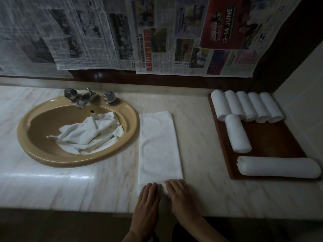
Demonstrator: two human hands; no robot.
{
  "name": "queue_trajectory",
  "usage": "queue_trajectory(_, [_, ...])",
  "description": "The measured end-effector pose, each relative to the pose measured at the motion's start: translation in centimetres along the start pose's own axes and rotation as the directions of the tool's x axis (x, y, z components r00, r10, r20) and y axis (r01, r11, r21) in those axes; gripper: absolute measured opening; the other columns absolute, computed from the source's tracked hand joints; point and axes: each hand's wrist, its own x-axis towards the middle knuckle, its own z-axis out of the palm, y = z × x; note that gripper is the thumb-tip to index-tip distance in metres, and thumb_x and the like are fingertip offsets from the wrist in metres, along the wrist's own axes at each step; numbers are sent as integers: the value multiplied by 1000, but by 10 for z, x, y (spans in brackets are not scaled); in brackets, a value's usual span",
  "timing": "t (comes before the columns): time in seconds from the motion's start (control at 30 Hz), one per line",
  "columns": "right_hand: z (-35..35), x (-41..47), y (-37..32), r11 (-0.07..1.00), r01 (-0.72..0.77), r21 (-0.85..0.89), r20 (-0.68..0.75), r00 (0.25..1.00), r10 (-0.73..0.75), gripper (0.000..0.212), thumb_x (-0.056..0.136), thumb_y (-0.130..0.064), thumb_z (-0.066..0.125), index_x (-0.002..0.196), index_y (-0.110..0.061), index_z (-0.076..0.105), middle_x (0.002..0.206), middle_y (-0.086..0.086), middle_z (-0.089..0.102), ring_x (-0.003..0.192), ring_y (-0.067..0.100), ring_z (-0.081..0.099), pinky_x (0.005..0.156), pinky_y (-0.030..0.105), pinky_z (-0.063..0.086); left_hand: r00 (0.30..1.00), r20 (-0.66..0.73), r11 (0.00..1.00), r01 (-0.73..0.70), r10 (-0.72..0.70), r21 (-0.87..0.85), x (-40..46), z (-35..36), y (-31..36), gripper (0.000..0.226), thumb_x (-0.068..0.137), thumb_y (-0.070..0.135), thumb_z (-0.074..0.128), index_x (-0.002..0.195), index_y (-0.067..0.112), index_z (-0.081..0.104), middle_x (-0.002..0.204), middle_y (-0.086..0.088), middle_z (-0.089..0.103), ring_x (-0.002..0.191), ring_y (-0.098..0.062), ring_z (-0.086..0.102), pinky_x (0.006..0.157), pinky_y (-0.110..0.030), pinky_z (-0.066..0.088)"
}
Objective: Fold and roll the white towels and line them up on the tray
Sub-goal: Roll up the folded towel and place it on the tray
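A white towel [158,145], folded into a long strip, lies on the marble counter and runs away from me. Its near end is turned up into a small roll. My left hand [147,201] and my right hand [181,198] lie side by side on that roll, fingers pointing forward and pressing down. A brown tray [272,137] at the right carries several rolled white towels [248,106] in a row at its far end. One more roll [237,133] sits behind the row, and a longer roll [279,169] lies crosswise at the near end.
A tan sink [52,159] at the left holds a heap of loose white towels [90,133]; chrome taps [87,97] stand behind it. Newspaper sheets [157,32] hang on the wall. The counter's front edge [70,209] runs just below my hands.
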Motion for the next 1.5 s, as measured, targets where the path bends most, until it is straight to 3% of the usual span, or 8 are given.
queue_trajectory(0.23, [-3,-18,-14,997,-18,-76,-117,993,9,46,91,-7,36,126,-1,65,128,15,63,122,30,52,112,47,29,1000,2,996,8,-8,-84,9,-3,-1,56,74,15,65,128,4,53,127,-15,51,118,-34,49,114,-39,26])
queue_trajectory(0.33, [6,-40,-22,990,-31,-141,-125,992,14,48,103,-7,20,138,0,53,142,19,53,137,35,42,114,52,27,997,46,994,63,-59,-87,29,-18,3,39,80,24,51,111,7,67,111,-9,62,102,-26,58,96,-39,49])
queue_trajectory(0.5, [11,-25,-18,964,-61,-259,-98,995,36,58,93,-19,37,147,2,31,147,17,41,139,35,34,115,52,20,989,109,984,112,-98,-136,52,-33,6,30,81,28,42,94,15,66,93,0,60,83,-16,58,76,-32,55])
queue_trajectory(0.63, [16,-2,-8,951,-32,-306,-24,999,26,56,88,-24,40,140,-1,42,137,16,49,129,34,42,117,52,16,991,69,981,122,-113,-148,54,-23,2,29,83,11,55,110,9,67,113,-6,57,100,-20,54,88,-29,50])
queue_trajectory(0.77, [12,21,0,966,-54,-253,79,994,77,54,83,-27,41,132,-7,47,123,12,62,112,31,58,117,49,17,999,36,992,42,-38,-121,43,-29,2,68,58,-1,83,123,3,64,124,-11,59,116,-25,50,110,-37,40])
queue_trajectory(0.97, [-3,-7,-8,992,40,-121,50,998,-34,47,80,-23,45,124,-7,51,110,11,68,95,30,66,103,44,35,998,-33,988,40,-46,-152,-8,-3,2,52,83,8,45,134,3,51,133,-19,57,126,-33,46,122,-37,16])
queue_trajectory(1.3, [2,-47,-27,984,-72,-163,-151,987,47,48,103,-10,23,136,2,55,135,19,54,128,37,49,112,51,33,997,46,991,60,-54,-121,26,-21,4,45,73,35,51,105,9,69,104,-6,66,93,-24,62,92,-33,38])
queue_trajectory(1.5, [12,-19,-15,961,-70,-266,-9,997,70,49,104,-30,29,141,-2,43,138,18,56,131,36,45,110,52,29,988,116,985,120,-106,-126,55,-32,5,34,78,32,40,98,19,64,104,1,57,91,-15,53,80,-30,52])
